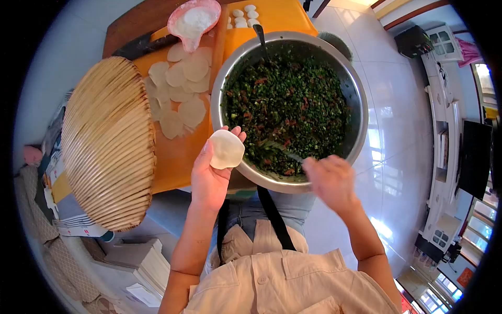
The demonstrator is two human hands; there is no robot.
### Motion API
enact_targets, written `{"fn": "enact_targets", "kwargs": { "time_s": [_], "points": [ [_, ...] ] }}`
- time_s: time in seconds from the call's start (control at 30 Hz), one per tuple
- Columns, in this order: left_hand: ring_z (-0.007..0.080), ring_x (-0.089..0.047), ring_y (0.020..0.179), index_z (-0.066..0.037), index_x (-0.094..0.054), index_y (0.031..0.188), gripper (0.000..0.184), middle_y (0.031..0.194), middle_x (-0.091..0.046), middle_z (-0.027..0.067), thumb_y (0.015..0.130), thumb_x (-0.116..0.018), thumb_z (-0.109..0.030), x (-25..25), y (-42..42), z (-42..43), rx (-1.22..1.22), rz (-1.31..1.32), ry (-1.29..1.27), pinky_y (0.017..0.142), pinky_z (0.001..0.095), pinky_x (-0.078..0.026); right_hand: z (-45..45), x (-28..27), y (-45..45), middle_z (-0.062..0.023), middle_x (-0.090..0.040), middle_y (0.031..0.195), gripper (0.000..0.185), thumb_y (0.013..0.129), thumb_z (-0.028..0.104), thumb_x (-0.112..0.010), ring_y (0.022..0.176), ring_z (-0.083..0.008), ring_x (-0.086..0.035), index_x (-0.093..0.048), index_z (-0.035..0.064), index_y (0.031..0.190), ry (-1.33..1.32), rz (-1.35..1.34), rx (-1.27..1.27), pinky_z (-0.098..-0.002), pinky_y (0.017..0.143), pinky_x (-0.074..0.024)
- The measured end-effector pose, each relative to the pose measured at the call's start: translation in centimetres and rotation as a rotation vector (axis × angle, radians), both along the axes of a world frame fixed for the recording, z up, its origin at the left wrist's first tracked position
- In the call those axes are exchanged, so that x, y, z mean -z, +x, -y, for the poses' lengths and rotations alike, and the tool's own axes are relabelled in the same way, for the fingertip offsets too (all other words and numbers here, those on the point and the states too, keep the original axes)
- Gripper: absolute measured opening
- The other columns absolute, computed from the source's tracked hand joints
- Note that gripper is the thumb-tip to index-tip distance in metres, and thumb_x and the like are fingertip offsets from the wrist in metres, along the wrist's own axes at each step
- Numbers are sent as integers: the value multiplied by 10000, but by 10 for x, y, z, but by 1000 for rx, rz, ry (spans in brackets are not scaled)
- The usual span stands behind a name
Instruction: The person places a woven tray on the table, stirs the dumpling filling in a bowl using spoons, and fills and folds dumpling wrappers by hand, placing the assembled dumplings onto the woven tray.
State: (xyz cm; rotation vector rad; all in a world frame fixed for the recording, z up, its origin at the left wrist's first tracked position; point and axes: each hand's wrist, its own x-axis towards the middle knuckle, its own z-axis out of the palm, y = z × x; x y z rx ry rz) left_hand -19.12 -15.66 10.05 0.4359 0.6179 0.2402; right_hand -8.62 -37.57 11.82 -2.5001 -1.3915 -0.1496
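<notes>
dough wrapper (228, 150) is held in the left hand (210, 180), right hand (330, 179) gripping a utensil (294, 156).

Pale cream wrapper (227, 149), dark green filling (295, 99) (flecked reddish-brown), silver bowl (356, 104), orange mat (172, 167), tan ribbed tray (110, 144)

a black screen (475, 159) stands beside white cabinet (441, 107).
</notes>
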Motion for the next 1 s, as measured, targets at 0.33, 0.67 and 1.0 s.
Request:
{"fn": "enact_targets", "kwargs": {
  "time_s": [0.33, 0.67, 1.0],
  "points": [
    [297, -469, 1180, 61, -398, 1228, 419, 1254, -476, 206, 951, -401, -253, -2, 2, 0, 4, -47, 47, 998, 355, -393, -11, 15, -1, -46, -493, 529, 66, 765, 86, -633, 483, -213, -483, -588, 79, 717, 138, -97, 193, -316, 447, -389],
    [287, -459, 1192, 57, -380, 1253, 434, 1264, -471, 201, 961, -366, -264, -3, 2, 2, 46, -32, 99, 1006, 351, -382, -2, 13, -17, -59, -438, 515, 133, 759, 62, -575, 469, -250, -460, -469, 89, 684, 37, -116, 154, -356, 433, -380],
    [272, -489, 1163, 49, -391, 1252, 421, 1232, -503, 187, 962, -380, -257, -18, 1, 0, 35, -62, 145, 997, 342, -385, -2, 3, -7, -89, -507, 518, 138, 770, 68, -594, 478, -266, -495, -551, 45, 641, 139, -571, 332, -313, 441, -383]
  ]
}}
